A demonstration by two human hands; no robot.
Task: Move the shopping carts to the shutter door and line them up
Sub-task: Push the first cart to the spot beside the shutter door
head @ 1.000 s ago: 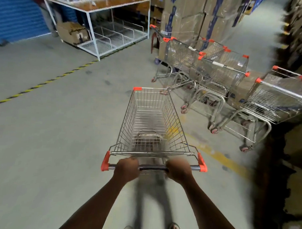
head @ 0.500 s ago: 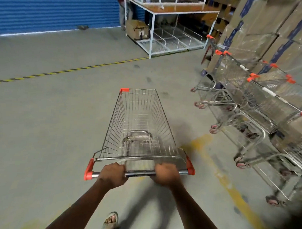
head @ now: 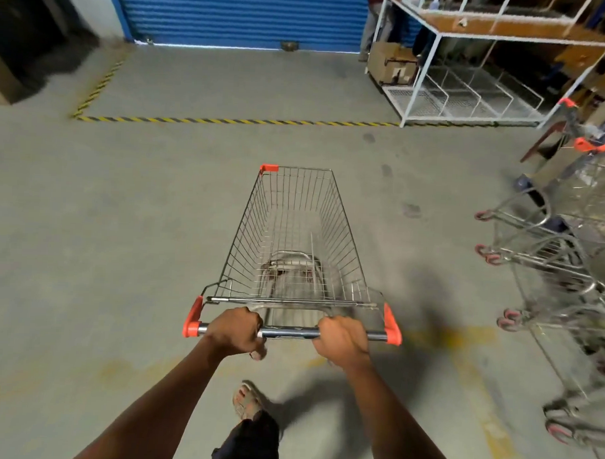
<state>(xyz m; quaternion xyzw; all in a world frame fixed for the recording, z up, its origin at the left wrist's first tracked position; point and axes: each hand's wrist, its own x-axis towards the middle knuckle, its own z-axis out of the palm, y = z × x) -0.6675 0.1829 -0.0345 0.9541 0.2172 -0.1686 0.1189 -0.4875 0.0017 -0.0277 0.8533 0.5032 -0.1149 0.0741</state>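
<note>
While the blue corrugated shutter door lay far ahead beyond the yellow-and-black floor stripe, no cart stood beside it yet, so the task looked barely begun. One empty wire cart, chrome mesh tapering to an orange-capped front corner, sat mid-floor on smooth grey concrete. The left hand and right hand each had fingers curled fully round its metal handle bar. Several more carts, red-wheeled, waited at the right edge, apparently unmoved.
</note>
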